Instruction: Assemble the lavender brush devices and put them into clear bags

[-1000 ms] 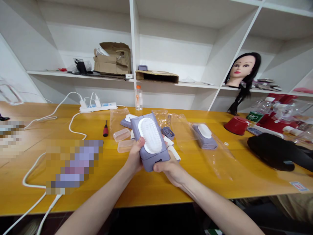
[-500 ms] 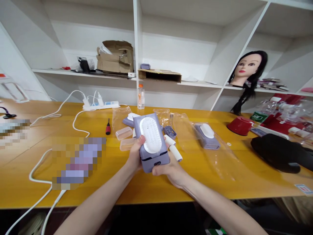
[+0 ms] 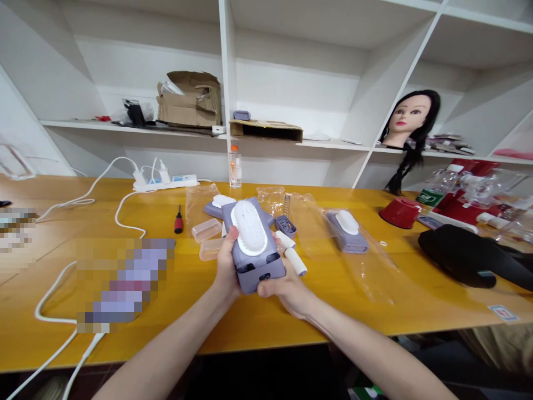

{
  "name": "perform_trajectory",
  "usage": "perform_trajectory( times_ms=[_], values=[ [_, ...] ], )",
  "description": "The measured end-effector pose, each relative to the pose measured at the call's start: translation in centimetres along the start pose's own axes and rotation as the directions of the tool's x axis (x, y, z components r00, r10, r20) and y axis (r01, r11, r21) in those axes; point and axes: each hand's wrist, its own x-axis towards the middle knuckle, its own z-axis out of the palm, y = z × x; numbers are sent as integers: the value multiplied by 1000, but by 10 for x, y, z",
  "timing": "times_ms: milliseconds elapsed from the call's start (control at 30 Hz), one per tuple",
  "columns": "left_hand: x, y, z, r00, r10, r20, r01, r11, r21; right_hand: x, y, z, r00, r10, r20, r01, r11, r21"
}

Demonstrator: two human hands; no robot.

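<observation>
Both hands hold a purple box [image 3: 255, 262] above the front middle of the table. A white oval brush [image 3: 249, 229] with short bristles is on its upper face. My left hand [image 3: 226, 261] is closed around the left side, with its thumb by the brush. Around the near right corner my right hand [image 3: 287, 289] is closed, its thumb on the near end piece. Dark gaps show between that end piece and the body. Fingers beneath the box are hidden. Just behind it lie another purple box with a white brush [image 3: 223, 201] and a small purple tray [image 3: 285, 226].
White rollers [image 3: 295, 261], clear plastic cases [image 3: 207, 229] and clear bags surround the box. A similar purple box [image 3: 347, 236] lies to the right. Leftward are a screwdriver [image 3: 179, 220], a power strip [image 3: 166, 183] and white cables. A black object [image 3: 458, 253] lies far right.
The purple box has tilted, and the gaps at its near end have widened. Both hands keep hold of it. The whole view has shifted slightly, with background things now further left.
</observation>
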Motion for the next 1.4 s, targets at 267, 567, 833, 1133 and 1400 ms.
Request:
perform_trajectory(
  times_ms=[267,567,833,1133,1400],
  values=[
    [-4,5,6,986,-138,95,143,988,-51,-1,4,0,1000,-19,10,19,999,51],
    [-8,7,9,986,-164,42,166,985,-51,-1,2,2,1000,-15,1,15,998,59],
    [-12,8,9,985,-156,76,158,987,-17,-2,3,1,999,-28,28,27,999,34],
    [-2,4,-4,982,60,177,-76,994,83,11,-5,-19,993,-26,113,40,991,-131],
    [7,-12,-8,945,324,35,-323,917,235,12,-12,-14,973,-212,-95,133,844,-520]
  ],
)
